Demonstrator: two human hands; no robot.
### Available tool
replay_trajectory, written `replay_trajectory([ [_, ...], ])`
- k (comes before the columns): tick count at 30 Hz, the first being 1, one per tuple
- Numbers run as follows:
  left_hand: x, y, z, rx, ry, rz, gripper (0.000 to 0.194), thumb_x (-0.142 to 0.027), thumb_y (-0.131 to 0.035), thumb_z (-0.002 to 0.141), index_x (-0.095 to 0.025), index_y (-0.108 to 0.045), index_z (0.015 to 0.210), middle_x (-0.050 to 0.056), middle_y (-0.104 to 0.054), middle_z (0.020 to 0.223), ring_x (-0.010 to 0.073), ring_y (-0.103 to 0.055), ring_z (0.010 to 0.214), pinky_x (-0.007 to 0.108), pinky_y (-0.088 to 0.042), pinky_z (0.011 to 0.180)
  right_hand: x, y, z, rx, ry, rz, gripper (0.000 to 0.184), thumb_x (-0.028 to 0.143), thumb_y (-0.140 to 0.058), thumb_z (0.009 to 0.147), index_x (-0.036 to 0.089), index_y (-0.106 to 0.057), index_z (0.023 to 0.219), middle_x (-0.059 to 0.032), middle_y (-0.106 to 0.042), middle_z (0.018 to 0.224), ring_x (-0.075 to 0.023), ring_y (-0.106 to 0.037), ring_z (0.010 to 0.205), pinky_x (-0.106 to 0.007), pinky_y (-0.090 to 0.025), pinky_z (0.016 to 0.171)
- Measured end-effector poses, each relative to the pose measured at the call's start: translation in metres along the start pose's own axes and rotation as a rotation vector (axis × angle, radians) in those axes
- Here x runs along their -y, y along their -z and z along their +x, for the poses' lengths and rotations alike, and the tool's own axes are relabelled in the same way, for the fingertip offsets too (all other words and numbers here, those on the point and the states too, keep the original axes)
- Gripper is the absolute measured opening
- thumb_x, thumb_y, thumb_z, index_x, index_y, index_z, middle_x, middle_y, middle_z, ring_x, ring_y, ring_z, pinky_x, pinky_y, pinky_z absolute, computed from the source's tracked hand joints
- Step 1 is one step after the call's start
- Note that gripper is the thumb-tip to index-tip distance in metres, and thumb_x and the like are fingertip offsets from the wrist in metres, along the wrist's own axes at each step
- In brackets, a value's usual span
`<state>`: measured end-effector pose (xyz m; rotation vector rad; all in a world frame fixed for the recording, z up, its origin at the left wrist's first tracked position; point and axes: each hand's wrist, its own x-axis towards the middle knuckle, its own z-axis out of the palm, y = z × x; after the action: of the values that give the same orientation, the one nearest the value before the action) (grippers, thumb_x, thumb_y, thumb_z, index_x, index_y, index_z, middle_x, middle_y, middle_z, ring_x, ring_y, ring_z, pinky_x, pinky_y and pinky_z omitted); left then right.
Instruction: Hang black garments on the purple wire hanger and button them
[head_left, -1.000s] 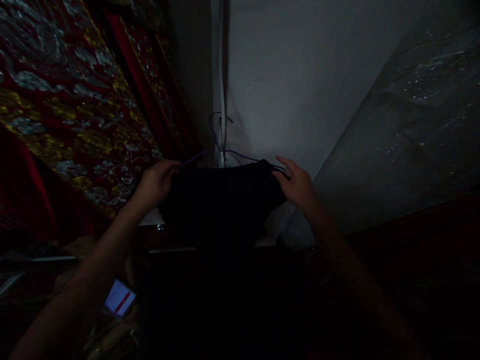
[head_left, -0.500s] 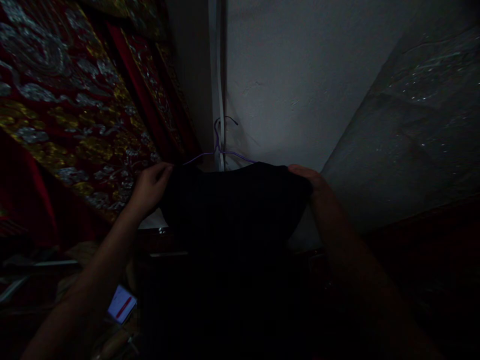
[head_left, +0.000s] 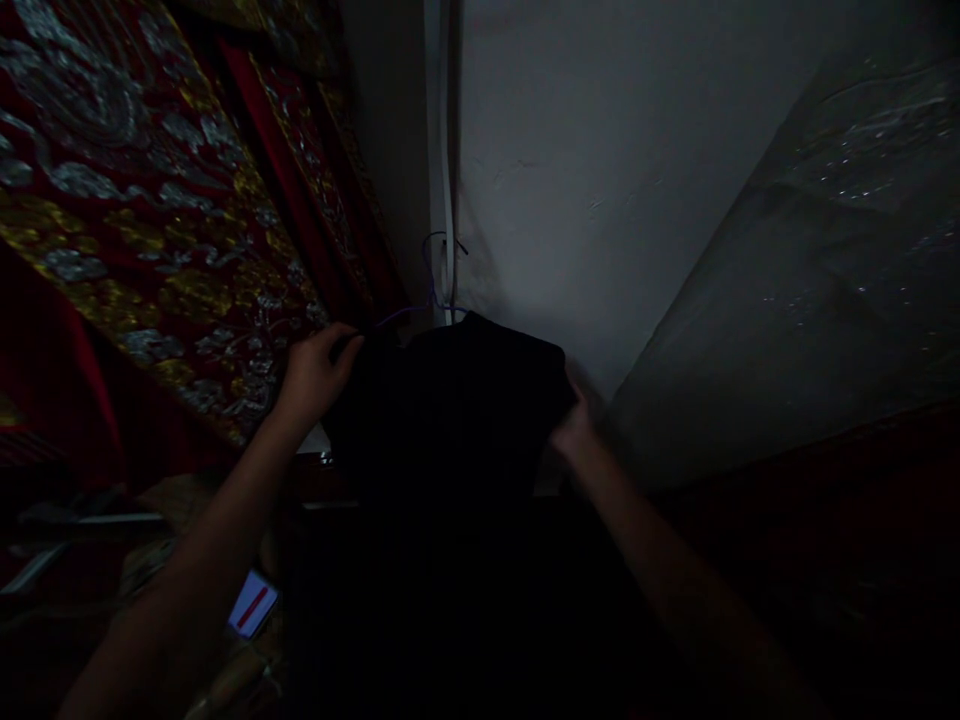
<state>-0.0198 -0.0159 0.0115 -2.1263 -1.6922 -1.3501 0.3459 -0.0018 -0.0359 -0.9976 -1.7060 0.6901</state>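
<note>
A black garment point(head_left: 450, 420), which looks like a short-sleeved top, hangs on a thin purple wire hanger point(head_left: 429, 275). The hanger's hook is up by a narrow pale vertical strip. At the garment's left shoulder, my left hand point(head_left: 319, 370) is closed, pinching the cloth between thumb and fingers. My right hand point(head_left: 574, 425) is at the edge of the right sleeve, touching it. Motion blurs that hand and the sleeve partly hides its fingers, so its grip is unclear. The garment's lower part is lost in darkness.
On the left hangs a red cloth point(head_left: 187, 200) with gold and silver decoration. Behind the hanger is a pale wall point(head_left: 600, 150), with a shiny sheet point(head_left: 825, 250) at its right. A lit phone screen point(head_left: 253, 603) shows below my left forearm.
My right hand has moved left and down from the garment's right shoulder to the sleeve edge. That shoulder has shifted left and dropped. My left hand keeps its pinch.
</note>
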Motion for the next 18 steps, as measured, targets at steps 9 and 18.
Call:
replay_trajectory([
  [9, -0.006, -0.013, 0.018, -0.032, 0.092, 0.009, 0.033, -0.049, -0.056, 0.091, -0.018, -0.066, 0.090, 0.006, -0.071, 0.085, 0.0209, -0.063, 0.075, 0.030, -0.045, 0.069, 0.043, 0.026, 0.012, -0.023, -0.080, 0.287, 0.092, 0.086, -0.018, 0.086, 0.020, -0.065, 0.130, -0.0149, -0.074, 0.108, -0.0380, -0.066, 0.112, -0.056, -0.050, 0.095],
  [18, -0.033, -0.021, -0.005, 0.165, 0.078, -0.419, 0.044, -0.057, -0.043, 0.095, -0.019, -0.061, 0.082, 0.003, -0.061, 0.077, 0.0192, -0.056, 0.076, 0.030, -0.045, 0.072, 0.025, -0.038, -0.038, 0.565, 0.087, -0.101, 0.056, 0.025, -0.065, 0.084, 0.022, -0.057, 0.139, -0.0124, -0.061, 0.140, -0.0277, -0.057, 0.130, -0.048, -0.042, 0.113],
])
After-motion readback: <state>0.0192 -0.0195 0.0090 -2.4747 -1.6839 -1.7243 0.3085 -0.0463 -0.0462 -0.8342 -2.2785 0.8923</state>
